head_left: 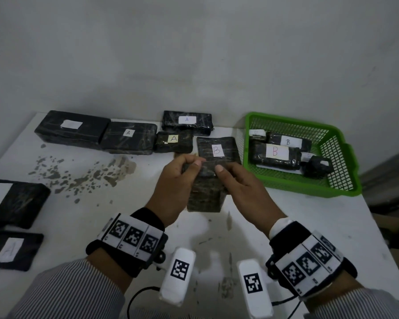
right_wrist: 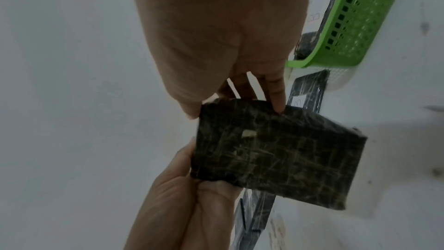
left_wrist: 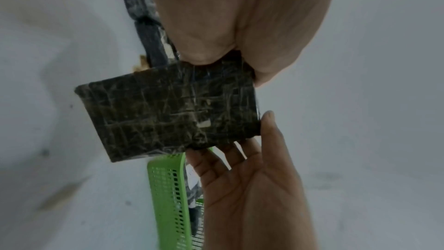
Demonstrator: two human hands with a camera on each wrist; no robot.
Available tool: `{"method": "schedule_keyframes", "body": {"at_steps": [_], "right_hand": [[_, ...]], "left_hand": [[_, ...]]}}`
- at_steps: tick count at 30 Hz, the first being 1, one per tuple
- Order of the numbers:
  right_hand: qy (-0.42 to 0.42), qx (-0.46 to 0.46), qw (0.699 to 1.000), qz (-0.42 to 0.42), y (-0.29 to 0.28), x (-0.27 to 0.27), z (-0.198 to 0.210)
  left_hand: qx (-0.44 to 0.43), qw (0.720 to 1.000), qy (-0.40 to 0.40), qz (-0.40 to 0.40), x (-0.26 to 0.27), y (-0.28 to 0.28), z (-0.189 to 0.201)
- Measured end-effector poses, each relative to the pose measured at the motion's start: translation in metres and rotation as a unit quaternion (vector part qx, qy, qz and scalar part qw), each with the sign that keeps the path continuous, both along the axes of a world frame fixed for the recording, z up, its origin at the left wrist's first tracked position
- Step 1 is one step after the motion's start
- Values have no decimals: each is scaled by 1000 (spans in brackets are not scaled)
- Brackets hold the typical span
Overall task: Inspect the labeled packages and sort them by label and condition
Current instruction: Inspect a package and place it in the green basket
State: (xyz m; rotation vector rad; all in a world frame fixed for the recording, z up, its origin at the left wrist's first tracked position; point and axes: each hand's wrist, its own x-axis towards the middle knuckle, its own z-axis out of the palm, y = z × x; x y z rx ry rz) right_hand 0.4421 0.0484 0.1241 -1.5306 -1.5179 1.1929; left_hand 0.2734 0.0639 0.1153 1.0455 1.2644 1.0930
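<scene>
Both hands hold one black wrapped package [head_left: 205, 194] upright above the middle of the white table [head_left: 78, 215]. My left hand [head_left: 191, 164] pinches its top left corner, and my right hand [head_left: 224, 173] grips its top right, thumb in front. No label shows on the face turned to me. In the wrist views the package [left_wrist: 168, 109] [right_wrist: 276, 155] shows a scuffed face with a small pale nick [right_wrist: 248, 133]. Just behind it a black package labelled B [head_left: 217, 149] lies flat on the table.
A green basket [head_left: 346, 157] at the right holds several black packages labelled B. Along the back wall lie packages labelled A [head_left: 129, 137] [head_left: 187, 120] [head_left: 174, 141] and one with a blank label [head_left: 72, 127]. Two more A packages [head_left: 14, 199] [head_left: 9, 249] lie at the left edge.
</scene>
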Motion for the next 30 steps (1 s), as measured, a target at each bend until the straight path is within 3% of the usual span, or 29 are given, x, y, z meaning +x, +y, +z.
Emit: {"method": "schedule_keyframes", "body": {"at_steps": [5, 8, 10, 12, 14, 17, 19, 21, 23, 25, 27, 28, 30], "right_hand": [[-55, 27, 996, 67, 3, 38, 7], [-49, 88, 994, 29, 0, 61, 6], [-91, 167, 981, 26, -5, 77, 5], [-170, 234, 956, 40, -8, 94, 2], [-223, 271, 935, 47, -8, 113, -2], [-261, 263, 926, 71, -7, 140, -5], [-270, 198, 941, 43, -4, 161, -6], [-257, 162, 952, -45, 5, 182, -14], [-193, 111, 965, -139, 19, 203, -25], [-46, 13, 982, -180, 34, 218, -30], [81, -66, 971, -214, 47, 229, -31], [96, -72, 965, -231, 54, 235, -33], [82, -69, 957, -270, 68, 247, -37]], "left_hand": [[-39, 994, -100, 25, 21, 10, -1], [-51, 997, -61, -1, 45, 15, 0], [-117, 990, -66, -34, 59, 16, 4], [-174, 973, -132, -69, 73, 18, 8], [-167, 969, -162, -86, 89, 20, 10], [-131, 982, -118, -67, 114, 24, 5], [-128, 986, -99, -48, 126, 30, 0], [-128, 985, -106, -36, 134, 39, -4], [-122, 985, -115, -39, 143, 47, -5], [-122, 982, -133, -58, 153, 57, -6], [-123, 981, -117, -90, 164, 69, -12], [-112, 987, -62, -99, 169, 74, -11], [-58, 982, 123, -134, 174, 85, -19]]}}
